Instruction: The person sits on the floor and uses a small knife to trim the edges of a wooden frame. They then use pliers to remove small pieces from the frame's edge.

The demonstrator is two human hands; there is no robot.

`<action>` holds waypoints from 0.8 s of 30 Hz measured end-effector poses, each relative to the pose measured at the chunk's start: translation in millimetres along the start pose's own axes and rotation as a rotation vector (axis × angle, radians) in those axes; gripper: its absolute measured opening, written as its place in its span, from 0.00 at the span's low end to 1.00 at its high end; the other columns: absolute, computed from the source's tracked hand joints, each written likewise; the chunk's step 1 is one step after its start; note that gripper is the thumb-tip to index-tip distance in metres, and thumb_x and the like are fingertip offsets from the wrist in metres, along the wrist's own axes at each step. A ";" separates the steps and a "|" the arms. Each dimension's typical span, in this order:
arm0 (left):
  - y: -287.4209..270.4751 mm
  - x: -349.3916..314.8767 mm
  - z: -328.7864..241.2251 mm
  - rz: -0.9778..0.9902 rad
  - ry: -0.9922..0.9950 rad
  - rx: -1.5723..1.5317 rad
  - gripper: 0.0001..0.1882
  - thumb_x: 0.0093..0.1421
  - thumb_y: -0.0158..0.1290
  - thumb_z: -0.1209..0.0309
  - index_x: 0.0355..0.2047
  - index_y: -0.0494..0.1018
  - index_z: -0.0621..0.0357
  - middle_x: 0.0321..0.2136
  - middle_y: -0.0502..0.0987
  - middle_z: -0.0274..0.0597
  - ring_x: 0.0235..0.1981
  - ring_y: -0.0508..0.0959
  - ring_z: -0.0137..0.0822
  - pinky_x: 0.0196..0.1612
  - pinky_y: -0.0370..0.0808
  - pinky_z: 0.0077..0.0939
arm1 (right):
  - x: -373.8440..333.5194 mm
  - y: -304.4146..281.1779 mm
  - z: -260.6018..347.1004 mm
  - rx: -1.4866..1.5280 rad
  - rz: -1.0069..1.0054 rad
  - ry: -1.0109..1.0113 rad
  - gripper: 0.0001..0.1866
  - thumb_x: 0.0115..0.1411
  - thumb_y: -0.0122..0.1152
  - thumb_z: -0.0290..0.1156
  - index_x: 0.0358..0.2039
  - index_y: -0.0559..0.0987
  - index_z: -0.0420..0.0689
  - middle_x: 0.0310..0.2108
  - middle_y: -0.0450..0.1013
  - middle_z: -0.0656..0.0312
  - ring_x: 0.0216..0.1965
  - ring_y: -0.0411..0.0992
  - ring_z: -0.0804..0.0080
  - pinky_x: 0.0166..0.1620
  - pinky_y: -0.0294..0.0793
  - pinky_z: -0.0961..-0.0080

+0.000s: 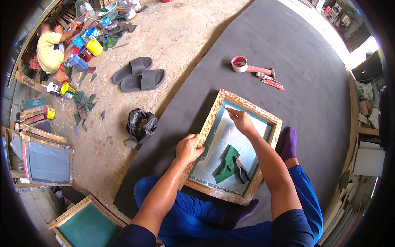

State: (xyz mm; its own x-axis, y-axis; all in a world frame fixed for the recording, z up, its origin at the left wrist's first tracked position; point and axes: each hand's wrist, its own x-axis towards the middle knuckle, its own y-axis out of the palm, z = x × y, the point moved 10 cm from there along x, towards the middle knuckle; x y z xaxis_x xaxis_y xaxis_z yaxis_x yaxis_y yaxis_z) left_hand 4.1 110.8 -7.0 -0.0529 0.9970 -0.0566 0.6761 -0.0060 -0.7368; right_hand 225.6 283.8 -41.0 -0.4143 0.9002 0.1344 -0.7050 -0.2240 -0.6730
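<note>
Presently, the wooden-framed screen (252,105) lies at a slant on the dark work surface (185,105), between the seated person's legs. The left hand (189,149) is closed around the left rail of the frame, thumb lying over the wood. The right hand (241,122) is pinched on a thin tool (224,107), its tip directed at the inner edge of the far left corner; contact between tip and wood cannot be confirmed.

On the near right part of the mesh rest a green cloth (224,169) and, overlapping its right side, a pair of dark pliers (241,169). Far of the frame, on the same surface, lie a tape roll (239,64), a hammer (259,70) with a reddish handle just to its right, and red cutters (273,84) slightly nearer.

To the left, on the floor, are grey slippers (142,76) and, nearer, a black plastic bag (141,125), open at the top. At far left, a co-worker (49,51) in a yellow top is down low beside paint containers, among them a yellow bucket (94,47).
</note>
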 end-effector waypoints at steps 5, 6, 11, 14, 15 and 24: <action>-2.1 -7.4 13.4 0.006 -0.049 0.008 0.35 0.48 0.71 0.59 0.54 0.79 0.68 0.51 0.80 0.57 0.48 0.83 0.54 0.51 0.80 0.41 | 1.5 5.7 16.1 0.163 0.253 0.432 0.21 0.72 0.58 0.42 0.62 0.80 0.52 0.35 0.81 0.53 0.33 0.79 0.60 0.38 0.77 0.64; 0.9 -3.1 6.7 0.018 -0.034 -0.002 0.35 0.48 0.71 0.59 0.54 0.79 0.68 0.51 0.80 0.57 0.48 0.83 0.54 0.51 0.80 0.41 | 6.0 -2.6 8.2 0.026 0.148 0.208 0.21 0.73 0.57 0.43 0.61 0.81 0.51 0.30 0.78 0.58 0.28 0.74 0.67 0.32 0.74 0.67; -2.9 -5.4 7.0 -0.008 -0.022 0.004 0.34 0.49 0.69 0.60 0.54 0.79 0.66 0.50 0.81 0.54 0.46 0.83 0.53 0.49 0.81 0.42 | 8.1 -3.7 25.3 -0.022 0.108 0.089 0.21 0.74 0.57 0.44 0.61 0.81 0.47 0.29 0.78 0.61 0.26 0.73 0.73 0.30 0.74 0.69; -1.0 -6.5 12.1 -0.006 -0.024 0.009 0.33 0.49 0.69 0.60 0.53 0.79 0.66 0.50 0.81 0.54 0.47 0.83 0.53 0.50 0.80 0.42 | 0.0 14.5 15.9 0.371 0.324 0.615 0.21 0.74 0.57 0.43 0.61 0.81 0.47 0.29 0.78 0.60 0.25 0.74 0.72 0.29 0.73 0.70; 0.4 -5.5 10.0 -0.016 -0.007 0.014 0.33 0.49 0.69 0.60 0.54 0.79 0.66 0.50 0.81 0.54 0.47 0.83 0.53 0.50 0.80 0.42 | 4.8 9.6 11.3 0.308 0.267 0.488 0.22 0.74 0.57 0.44 0.62 0.80 0.47 0.27 0.73 0.63 0.23 0.69 0.75 0.26 0.69 0.72; -0.7 -2.2 4.5 0.018 -0.017 -0.017 0.34 0.49 0.70 0.59 0.54 0.79 0.66 0.49 0.81 0.53 0.46 0.82 0.54 0.49 0.80 0.43 | -5.8 7.2 11.0 0.334 0.226 0.568 0.20 0.73 0.56 0.44 0.57 0.83 0.48 0.23 0.75 0.60 0.22 0.72 0.72 0.26 0.72 0.72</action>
State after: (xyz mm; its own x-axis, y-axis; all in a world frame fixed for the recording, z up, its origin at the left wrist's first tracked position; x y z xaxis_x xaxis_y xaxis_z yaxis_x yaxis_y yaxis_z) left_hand 0.5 108.3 -9.4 -0.0531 0.9953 -0.0809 0.6897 -0.0221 -0.7238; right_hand 216.6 272.9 -38.7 -0.2704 0.8537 -0.4451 -0.8140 -0.4496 -0.3679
